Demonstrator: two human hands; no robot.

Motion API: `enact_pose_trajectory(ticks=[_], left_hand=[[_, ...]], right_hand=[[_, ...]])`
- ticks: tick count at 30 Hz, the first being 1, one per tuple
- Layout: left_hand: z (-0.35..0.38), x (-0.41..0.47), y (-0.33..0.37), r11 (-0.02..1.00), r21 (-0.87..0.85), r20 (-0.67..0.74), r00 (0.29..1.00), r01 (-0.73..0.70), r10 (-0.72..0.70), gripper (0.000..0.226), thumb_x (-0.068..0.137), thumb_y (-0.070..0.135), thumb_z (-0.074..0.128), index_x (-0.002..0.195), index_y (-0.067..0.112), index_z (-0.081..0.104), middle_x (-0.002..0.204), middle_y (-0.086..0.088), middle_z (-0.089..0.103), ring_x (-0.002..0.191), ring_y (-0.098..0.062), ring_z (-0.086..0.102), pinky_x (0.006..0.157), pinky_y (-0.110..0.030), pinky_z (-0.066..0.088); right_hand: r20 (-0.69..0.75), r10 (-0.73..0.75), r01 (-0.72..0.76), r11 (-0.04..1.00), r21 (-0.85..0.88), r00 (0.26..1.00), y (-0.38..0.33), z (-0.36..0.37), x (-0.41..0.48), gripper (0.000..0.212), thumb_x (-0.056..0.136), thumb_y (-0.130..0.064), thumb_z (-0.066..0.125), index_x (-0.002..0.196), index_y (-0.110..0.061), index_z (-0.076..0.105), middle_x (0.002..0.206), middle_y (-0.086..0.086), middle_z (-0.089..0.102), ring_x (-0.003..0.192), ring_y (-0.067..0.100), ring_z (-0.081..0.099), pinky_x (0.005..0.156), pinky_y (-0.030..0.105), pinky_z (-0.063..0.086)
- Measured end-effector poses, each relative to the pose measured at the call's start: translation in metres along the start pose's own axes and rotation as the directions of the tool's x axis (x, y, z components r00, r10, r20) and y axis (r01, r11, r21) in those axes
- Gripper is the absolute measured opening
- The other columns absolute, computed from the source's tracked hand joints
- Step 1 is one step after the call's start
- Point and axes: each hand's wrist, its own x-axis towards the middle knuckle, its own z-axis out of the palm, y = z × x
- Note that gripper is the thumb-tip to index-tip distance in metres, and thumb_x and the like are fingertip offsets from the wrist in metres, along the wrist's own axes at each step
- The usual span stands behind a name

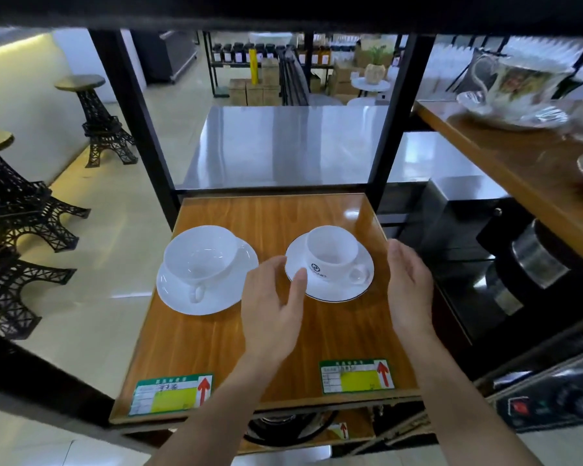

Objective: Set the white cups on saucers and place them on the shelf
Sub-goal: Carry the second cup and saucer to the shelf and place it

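White glazed saucer, centre-right of frame on the brown wooden shelf, is flanked by two spread, empty hands: left fingers touch its rim, right hand stands apart. Judged: steadying. Small logo cup sits upright, handle pointing lower right. Larger white cup, mid-left, points its handle toward the bottom edge.

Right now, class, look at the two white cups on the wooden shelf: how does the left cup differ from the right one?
The left cup is wider and plain; the right cup is narrower and carries a dark printed logo. The left cup's handle points toward the viewer; the right cup's handle points right. The left saucer is all white; the right saucer has a dark rim line. Both cups are white, upright, empty and set on saucers.
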Motion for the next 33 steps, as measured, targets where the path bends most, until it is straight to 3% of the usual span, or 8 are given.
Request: enact_pose_trajectory(ticks=[2, 5, 9, 14, 21, 27, 30, 33], left_hand=[[0.009, -0.003, 0.003, 0.999, 0.047, 0.107, 0.994, -0.007, 0.002, 0.061, 0.083, 0.061, 0.036, 0.129, 0.026, 0.052, 0.131, 0.007, 0.053, 0.120, 0.000, 0.035, 0.105, -0.029, 0.026], [0.019, -0.003, 0.005, 0.997, 0.070, 0.223, 0.974, -0.039, 0.023, 0.065, 0.083, 0.063, 0.029, 0.138, 0.030, 0.042, 0.145, 0.011, 0.041, 0.123, 0.011, 0.015, 0.107, -0.023, 0.008], [0.024, 0.004, 0.006, 0.999, 0.054, 0.289, 0.957, -0.006, -0.010, 0.069, 0.081, 0.066, 0.026, 0.142, 0.033, 0.034, 0.152, 0.012, 0.033, 0.139, 0.004, 0.010, 0.113, -0.027, -0.002], [0.023, 0.009, 0.009, 0.997, 0.019, 0.324, 0.943, 0.073, -0.076, 0.073, 0.078, 0.066, 0.032, 0.143, 0.034, 0.031, 0.152, 0.012, 0.031, 0.141, -0.005, 0.011, 0.112, -0.031, 0.002], [0.022, 0.006, 0.006, 0.970, -0.077, 0.160, 0.963, 0.231, -0.217, 0.076, 0.078, 0.073, 0.036, 0.140, 0.030, 0.034, 0.141, 0.007, 0.042, 0.131, -0.009, 0.033, 0.107, -0.033, 0.022], [0.020, 0.012, 0.004, 0.956, -0.069, 0.170, 0.948, 0.284, -0.270, 0.068, 0.072, 0.074, 0.028, 0.113, 0.029, 0.058, 0.091, 0.021, 0.056, 0.081, -0.005, 0.057, 0.070, -0.009, 0.035], [0.020, 0.010, 0.005, 0.961, -0.101, 0.196, 0.952, 0.256, -0.233, 0.055, 0.075, 0.070, 0.033, 0.104, 0.031, 0.061, 0.094, 0.016, 0.064, 0.087, -0.007, 0.061, 0.067, -0.010, 0.039], [0.020, 0.010, 0.005, 0.968, -0.091, 0.220, 0.953, 0.234, -0.210, 0.055, 0.079, 0.066, 0.035, 0.117, 0.034, 0.057, 0.112, 0.012, 0.065, 0.100, -0.010, 0.060, 0.086, -0.022, 0.050]], right_hand=[[0.087, 0.097, -0.099, 0.995, 0.022, 0.991, 0.002, 0.004, 0.002, 0.051, 0.089, -0.057, 0.038, 0.126, -0.026, 0.056, 0.125, -0.005, 0.059, 0.116, 0.008, 0.052, 0.094, 0.028, 0.041], [0.243, 0.095, -0.110, 0.993, 0.049, 0.965, 0.000, 0.009, 0.002, 0.046, 0.085, -0.061, 0.033, 0.116, -0.036, 0.056, 0.112, -0.013, 0.059, 0.100, -0.005, 0.055, 0.077, 0.017, 0.040], [0.311, 0.087, -0.076, 0.996, -0.047, 0.946, 0.006, 0.013, 0.002, 0.060, 0.082, -0.063, 0.030, 0.131, -0.033, 0.049, 0.132, -0.004, 0.054, 0.125, 0.017, 0.044, 0.106, 0.044, 0.034], [0.206, 0.047, -0.065, 0.994, 0.083, 0.977, 0.011, 0.008, -0.005, 0.039, 0.079, -0.063, 0.038, 0.102, -0.041, 0.061, 0.103, -0.021, 0.063, 0.106, 0.002, 0.055, 0.083, 0.022, 0.040], [-0.075, 0.145, -0.155, 0.975, -0.160, 0.987, 0.025, 0.005, 0.006, 0.035, 0.092, -0.044, 0.044, 0.120, -0.024, 0.052, 0.113, -0.005, 0.056, 0.106, 0.015, 0.051, 0.083, 0.028, 0.041], [0.137, 0.163, -0.115, 0.945, -0.306, 0.977, 0.024, 0.002, 0.017, 0.030, 0.096, -0.030, 0.042, 0.107, -0.013, 0.064, 0.091, 0.001, 0.066, 0.070, 0.005, 0.054, 0.066, 0.027, 0.049], [0.162, 0.110, -0.053, 0.945, -0.323, 0.981, 0.026, 0.002, 0.012, 0.030, 0.097, -0.029, 0.043, 0.117, -0.018, 0.062, 0.111, 0.001, 0.066, 0.079, 0.001, 0.055, 0.065, 0.018, 0.043], [0.176, 0.150, -0.080, 0.933, -0.351, 0.973, 0.025, 0.002, 0.010, 0.043, 0.096, -0.032, 0.043, 0.137, -0.017, 0.046, 0.134, 0.003, 0.056, 0.116, 0.020, 0.054, 0.087, 0.029, 0.043]])
